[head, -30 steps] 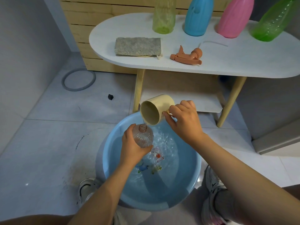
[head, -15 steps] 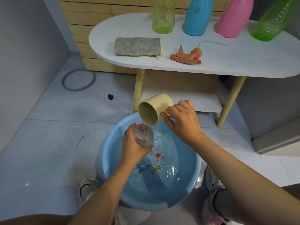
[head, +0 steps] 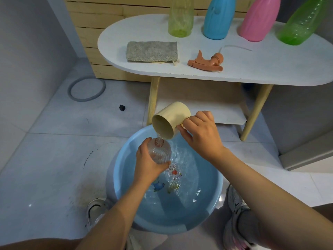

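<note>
Cup [head: 171,121] slightly lower than before, lip over the bottle [head: 159,152] mouth.

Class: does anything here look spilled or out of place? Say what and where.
An orange spray head lies detached on the white table. Water from the cup seems to overshoot the clear bottle into the basin.

The cup [head: 171,121] sits just left of the right hand [head: 201,136], above the bottle [head: 159,152] in the left hand [head: 148,166]; the basin [head: 124,179] lies beneath both.

Basin [head: 124,179] water open on right; table [head: 270,69] edge overhangs cup [head: 171,121] behind.
</note>
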`<state>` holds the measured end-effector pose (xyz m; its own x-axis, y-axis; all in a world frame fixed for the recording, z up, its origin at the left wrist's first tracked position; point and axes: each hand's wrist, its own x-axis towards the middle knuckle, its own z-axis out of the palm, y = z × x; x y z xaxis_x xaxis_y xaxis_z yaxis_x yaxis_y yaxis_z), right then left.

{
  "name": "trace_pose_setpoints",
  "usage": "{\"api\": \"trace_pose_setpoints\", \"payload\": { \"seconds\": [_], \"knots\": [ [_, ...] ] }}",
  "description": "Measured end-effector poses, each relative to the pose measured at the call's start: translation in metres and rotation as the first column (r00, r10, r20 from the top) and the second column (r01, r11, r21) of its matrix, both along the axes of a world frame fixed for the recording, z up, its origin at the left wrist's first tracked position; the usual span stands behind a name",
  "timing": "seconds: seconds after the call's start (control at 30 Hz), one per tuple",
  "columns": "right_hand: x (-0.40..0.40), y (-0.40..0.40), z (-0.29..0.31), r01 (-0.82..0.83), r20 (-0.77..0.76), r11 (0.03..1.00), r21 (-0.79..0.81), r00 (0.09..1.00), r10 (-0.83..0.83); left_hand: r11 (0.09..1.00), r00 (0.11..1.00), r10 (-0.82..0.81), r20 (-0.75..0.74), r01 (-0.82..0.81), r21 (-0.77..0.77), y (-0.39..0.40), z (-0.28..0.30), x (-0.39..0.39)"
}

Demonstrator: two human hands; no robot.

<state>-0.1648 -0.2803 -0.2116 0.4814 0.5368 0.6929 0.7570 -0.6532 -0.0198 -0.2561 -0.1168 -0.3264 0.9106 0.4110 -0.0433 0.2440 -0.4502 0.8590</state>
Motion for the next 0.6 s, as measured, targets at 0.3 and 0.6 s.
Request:
{"api": "trace_pose_setpoints", "payload": {
  "seconds": [0.3,0.6],
  "knots": [
    [-0.0041,0.0026,0.0019,-0.015,0.027,1.0,-0.013,1.0,0.015,1.0,1.0,-0.002,-0.016,0.002,0.001,0.0004,0.0004,0.0001],
    [-0.0069,0.003,0.0048,-0.012,0.033,0.999,-0.037,0.999,0.013,1.0,1.0,-0.004,-0.007,0.004,0.004,0.0001,-0.0007,0.0008]
  ]
}}
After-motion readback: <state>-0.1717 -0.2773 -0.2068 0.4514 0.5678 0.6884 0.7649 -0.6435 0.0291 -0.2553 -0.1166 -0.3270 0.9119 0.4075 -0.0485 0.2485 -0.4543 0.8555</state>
